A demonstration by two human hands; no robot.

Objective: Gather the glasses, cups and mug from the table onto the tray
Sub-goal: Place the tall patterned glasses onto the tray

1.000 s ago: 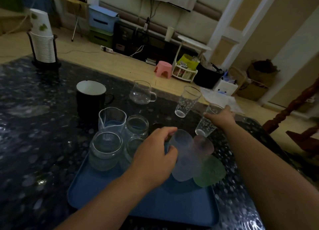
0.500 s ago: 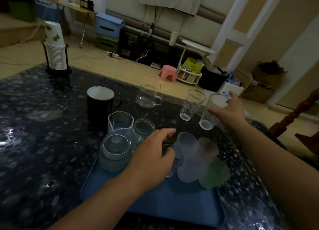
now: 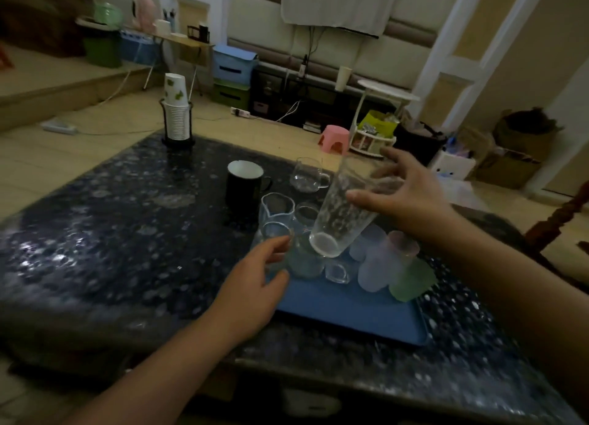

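Observation:
My right hand (image 3: 411, 198) grips a tall clear glass (image 3: 342, 211), tilted, its base hanging over the far part of the blue tray (image 3: 350, 313). My left hand (image 3: 255, 284) rests at the tray's left edge, fingers apart, its fingertips touching a squat glass (image 3: 276, 231); I see nothing held in it. On the tray stand several clear glasses, a small handled glass cup (image 3: 336, 271) and frosted plastic cups (image 3: 374, 270) in white, pink and green. A black mug (image 3: 243, 185) and a clear handled cup (image 3: 307, 179) stand on the dark table beyond the tray.
A rack of stacked paper cups (image 3: 175, 115) stands at the table's (image 3: 111, 233) far left corner. A wooden chair (image 3: 561, 217) is at the right. Beyond the table, the floor holds a pink stool (image 3: 334, 137), boxes and cables.
My right hand has lifted the tall glass off the table and carried it left, over the tray. My left hand has let go of the small handled cup and shifted left.

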